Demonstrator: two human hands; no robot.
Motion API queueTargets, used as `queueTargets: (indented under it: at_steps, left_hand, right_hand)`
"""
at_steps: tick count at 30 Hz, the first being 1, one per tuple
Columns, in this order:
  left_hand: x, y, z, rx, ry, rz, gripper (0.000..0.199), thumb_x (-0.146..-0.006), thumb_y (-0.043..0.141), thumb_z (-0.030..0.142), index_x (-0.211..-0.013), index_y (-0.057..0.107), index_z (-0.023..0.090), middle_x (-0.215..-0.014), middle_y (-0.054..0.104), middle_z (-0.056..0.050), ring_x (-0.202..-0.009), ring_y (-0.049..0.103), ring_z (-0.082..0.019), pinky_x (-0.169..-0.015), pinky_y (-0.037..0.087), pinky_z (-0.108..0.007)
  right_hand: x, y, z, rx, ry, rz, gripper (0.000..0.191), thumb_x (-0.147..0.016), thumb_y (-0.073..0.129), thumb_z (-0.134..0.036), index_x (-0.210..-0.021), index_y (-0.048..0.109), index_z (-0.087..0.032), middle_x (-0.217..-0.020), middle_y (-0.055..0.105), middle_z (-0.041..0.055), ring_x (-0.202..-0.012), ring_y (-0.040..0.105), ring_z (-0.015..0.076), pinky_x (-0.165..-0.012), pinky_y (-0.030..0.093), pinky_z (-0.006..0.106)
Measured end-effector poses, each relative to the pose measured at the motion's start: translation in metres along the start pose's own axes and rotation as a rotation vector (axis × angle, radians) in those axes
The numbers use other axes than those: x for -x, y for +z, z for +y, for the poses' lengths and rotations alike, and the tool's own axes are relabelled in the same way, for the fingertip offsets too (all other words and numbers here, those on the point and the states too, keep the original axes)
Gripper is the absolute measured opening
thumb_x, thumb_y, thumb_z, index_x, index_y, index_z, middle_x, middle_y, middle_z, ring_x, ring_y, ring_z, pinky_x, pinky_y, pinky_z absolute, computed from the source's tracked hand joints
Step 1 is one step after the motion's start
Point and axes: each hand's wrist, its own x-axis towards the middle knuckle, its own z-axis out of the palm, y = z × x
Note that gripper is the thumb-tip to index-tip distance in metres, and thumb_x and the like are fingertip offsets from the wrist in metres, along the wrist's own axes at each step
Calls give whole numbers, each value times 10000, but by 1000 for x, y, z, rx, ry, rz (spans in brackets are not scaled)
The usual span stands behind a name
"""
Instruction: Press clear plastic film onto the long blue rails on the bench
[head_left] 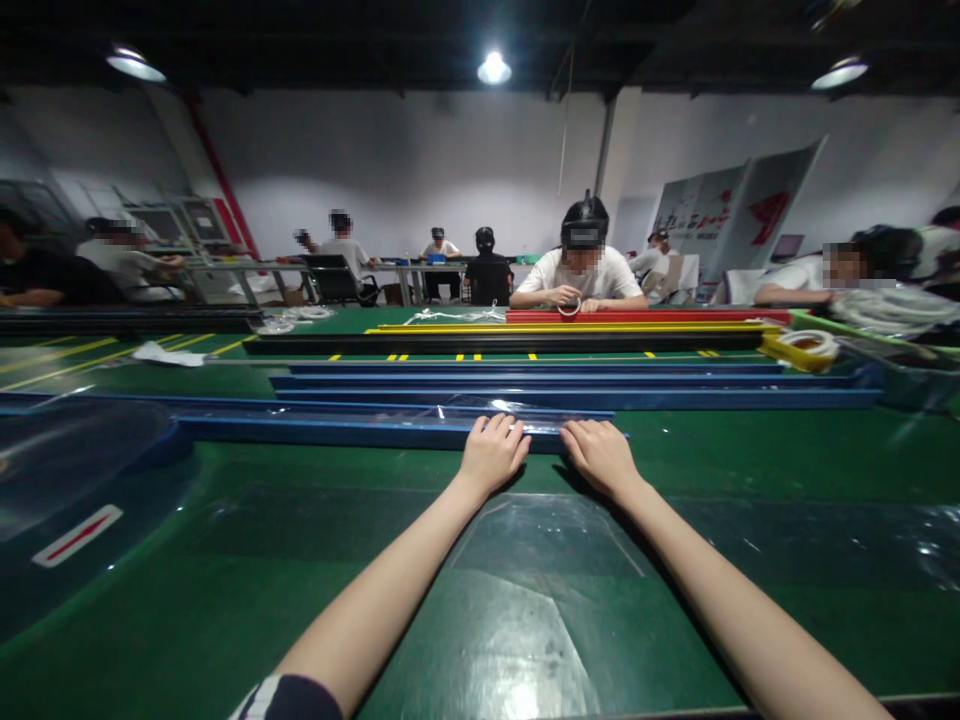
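A long blue profile rail (pixel 352 432) lies crosswise in front of me, with clear plastic film (pixel 420 414) along its trough. Near its right end, my left hand (pixel 493 452) is closed over the front wall, fingertips reaching inside onto the film. Just to the right, my right hand (pixel 601 455) grips the same rail at its end, fingers bent over the edge. The thumbs are partly hidden. Toward the left, the film widens into a loose clear sheet (pixel 82 450), and a white label with a red mark (pixel 78 536) shows there.
More blue rails (pixel 675 398) lie behind, then black (pixel 487 344), yellow (pixel 600 328) and red ones (pixel 675 316). A flat clear strip (pixel 315 530) lies on the green table (pixel 375 675). Across sits a person (pixel 585 270) holding a white ring. A yellow tray (pixel 799 352) stands right.
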Motion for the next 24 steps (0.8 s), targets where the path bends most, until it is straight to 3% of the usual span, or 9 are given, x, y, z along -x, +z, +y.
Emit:
queueTargets:
  at_steps: [4,8,14,19,24]
  left_hand:
    - [1,3,-1,-2,-8,18,299,-918,362,326,-1012,590,157,-1063,648,-96,-1013,563,-210,-808,391,-357]
    - [2,5,-2,-8,-17,29,307,-914,375,311,-1065,596,160,-1123,633,-103,-1066,552,-224,-819,400,-364]
    - [1,4,-2,-4,-59,29,316,-906,386,317,-1055,620,167,-1113,641,-106,-1063,561,-245,-813,410,-381]
    - [1,4,-2,-9,-113,48,345,-907,363,342,-1007,635,154,-1075,652,-128,-1029,573,-263,-815,403,-411]
    - [0,3,-2,-16,-130,40,349,-906,363,343,-1046,617,150,-1100,639,-136,-1059,554,-275,-858,379,-426]
  right_hand:
    - [-1,-4,5,8,15,61,428,-953,235,-343,-873,622,-178,-821,673,53,-773,564,150,-710,256,270]
    - [-2,-7,11,56,122,118,414,-947,258,-330,-786,608,-179,-767,665,46,-725,557,151,-679,251,277]
    - [0,-5,16,117,248,113,363,-920,314,-293,-738,603,-171,-753,661,67,-725,561,169,-655,260,288]
    - [0,-4,15,98,332,86,425,-926,282,-302,-734,635,-164,-769,675,92,-734,590,189,-652,302,296]
    - [-1,-2,5,11,173,36,441,-938,263,-350,-844,652,-163,-871,684,95,-842,607,199,-748,371,296]
